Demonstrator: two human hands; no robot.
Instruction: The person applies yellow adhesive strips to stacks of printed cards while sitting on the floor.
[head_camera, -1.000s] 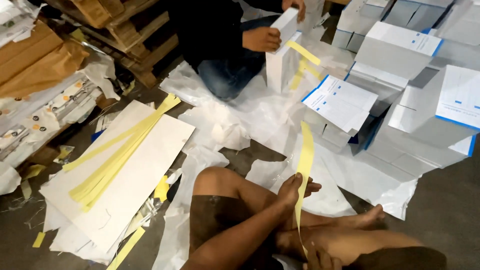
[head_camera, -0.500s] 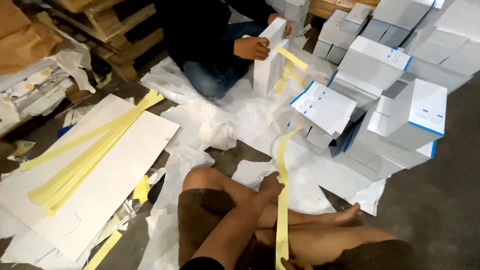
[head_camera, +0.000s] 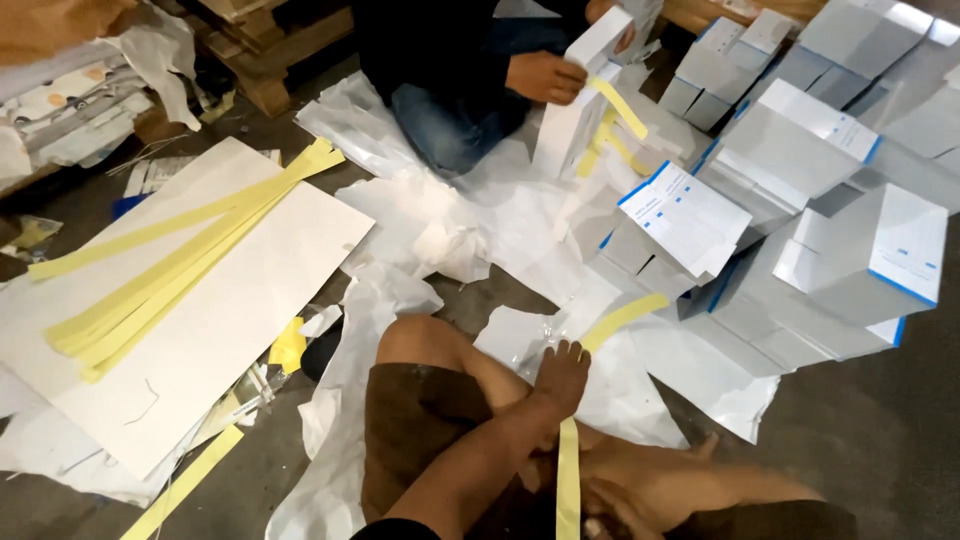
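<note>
Strip of yellow tape runs upright across my crossed legs, from the bottom edge of the view up to my left hand. From that hand its upper end slants up and to the right over white wrapping on the floor.

Left grip: the hand is closed, fingers pinching the strip where it bends. I read this as a firm hold on the strip.

Right grip: my right hand sits at the bottom edge, just beside the lower part of the strip. It is blurred and partly cut off, so I cannot tell whether it is open or closed.

Surroundings:
- A white board lies flat on the floor to my left, with more yellow strips laid along it.
- One loose strip lies on the floor below the board.
- Grey boxes with white and blue labels are stacked to my right.
- A second person sits opposite me; one hand holds a white box upright, with a yellow strip hanging from it.
- A wooden pallet stands at the top left.
</note>
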